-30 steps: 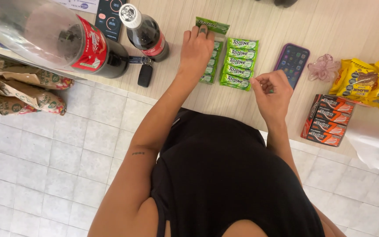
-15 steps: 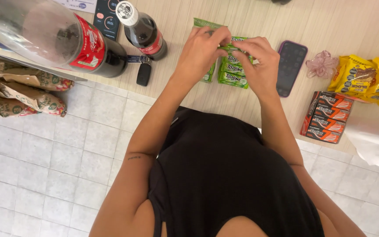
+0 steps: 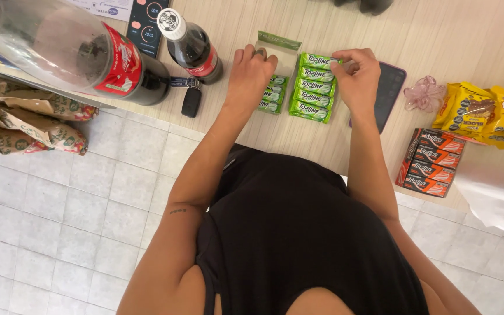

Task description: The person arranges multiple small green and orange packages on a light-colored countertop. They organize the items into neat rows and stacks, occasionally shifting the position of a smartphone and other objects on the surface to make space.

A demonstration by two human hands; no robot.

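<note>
Several green gum packs [image 3: 313, 87] lie in a column on the light wooden counter [image 3: 298, 140], with a second column [image 3: 273, 96] just left of it. My left hand [image 3: 252, 73] rests palm down on the left column, covering its upper packs. My right hand [image 3: 357, 76] pinches the right end of the top green pack [image 3: 317, 60] of the right column. One more green pack [image 3: 279, 40] lies apart, further back.
A dark phone [image 3: 387, 96] lies under my right wrist. To the right are red gum packs [image 3: 433, 162], yellow snack packs [image 3: 476, 111] and a pink hair tie [image 3: 424, 93]. At left stand a small cola bottle [image 3: 191, 46], a large one [image 3: 77, 55] and a car key [image 3: 191, 100].
My right hand came from beside the phone to the green packs and now grips the top one. My left hand slid down onto the left column.
</note>
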